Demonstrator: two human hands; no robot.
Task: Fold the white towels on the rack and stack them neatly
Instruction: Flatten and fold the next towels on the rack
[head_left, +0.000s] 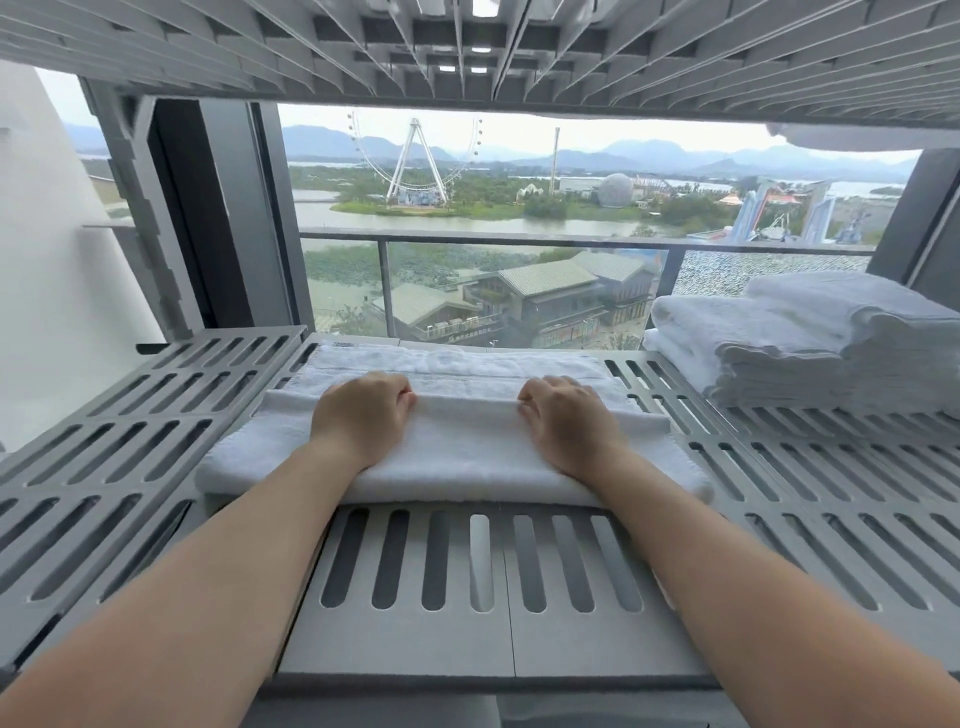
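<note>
Mid-shelf on the slotted rack shelf (156, 415), the left hand (363, 415) has its grip clamped on the half-folded white towel's (467, 452) folded edge, and the right hand (566, 421) likewise. Far right, a stack of folded towels (831, 353) looks done.

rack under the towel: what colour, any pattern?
Grey rack, patterned with rows of long rounded slots, under the white towel. Head view shows it best.

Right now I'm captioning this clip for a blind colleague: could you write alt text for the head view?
A person's left hand and right hand grip the folded edge of a white towel lying on a grey slotted rack shelf. A stack of folded towels sits at the right; the window behind shows a Ferris wheel and water.
</note>
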